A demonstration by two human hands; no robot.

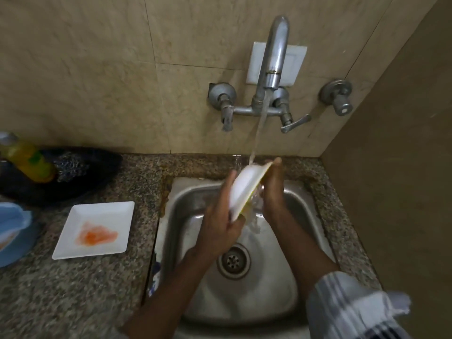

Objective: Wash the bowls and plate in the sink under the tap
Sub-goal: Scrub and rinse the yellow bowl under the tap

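A white bowl (244,187) with a yellow-green rim is tilted on edge over the steel sink (186,206), under the running stream from the tap (274,59). My left hand (220,221) grips its near rim from the left. My right hand (272,192) presses against its inner side from the right, fingers reaching the top rim. Water splashes off the bowl's lower edge. A square white plate (97,226) smeared with orange sauce lies on the granite counter to the left of the sink.
A yellow soap bottle (27,160) and a steel scrubber (71,165) sit in a dark tray at the back left. A blue item (12,231) is at the left edge. Tap handles (293,123) jut from the tiled wall; a side wall stands on the right.
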